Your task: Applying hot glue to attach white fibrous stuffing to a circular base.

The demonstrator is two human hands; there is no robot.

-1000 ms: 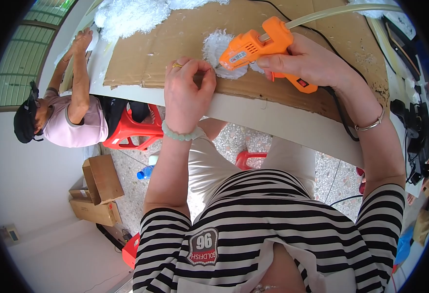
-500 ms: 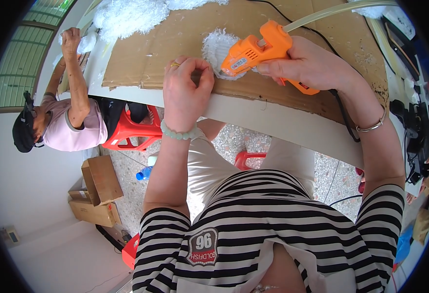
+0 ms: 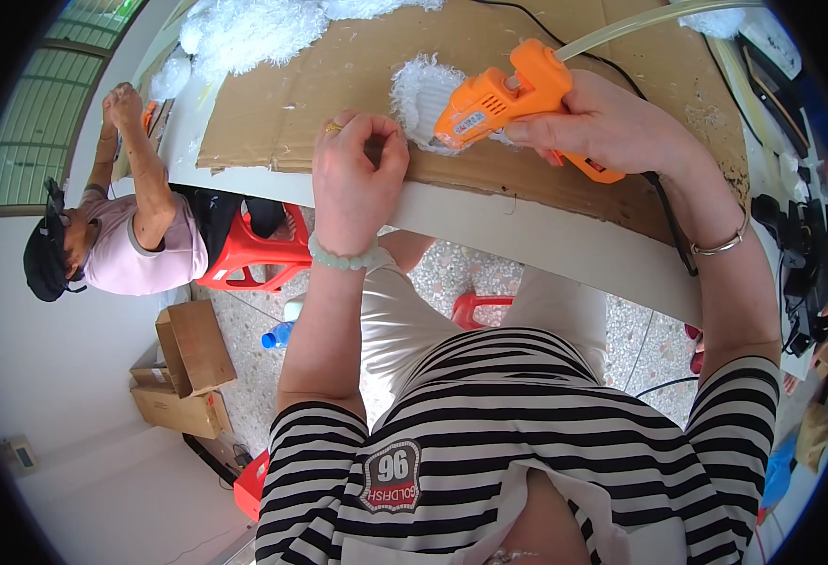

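Note:
My right hand (image 3: 612, 127) is wrapped round an orange glue gun (image 3: 503, 99), with a long clear glue stick (image 3: 640, 26) running out of its back end. The gun's nozzle points down and left, at the lower part of a white fuzzy-edged piece (image 3: 423, 80) with a ribbed middle. Just left of the nozzle, my left hand (image 3: 357, 174) is closed in a pinch beside the piece's lower left edge. Whatever its fingertips hold is hidden. The piece lies on a brown cardboard sheet (image 3: 273, 118).
White fluffy material (image 3: 254, 33) is heaped at the far left. A black cord (image 3: 668, 212) hangs from the gun over the white table edge (image 3: 546, 226). At left, a co-worker (image 3: 146, 240) sits on a red stool (image 3: 263, 245). Cardboard boxes (image 3: 193, 348) stand on the floor.
The glue gun has shifted slightly right, away from my left hand, which stays nearly in place. The co-worker's raised hand has come down and left, and both their hands are now close together.

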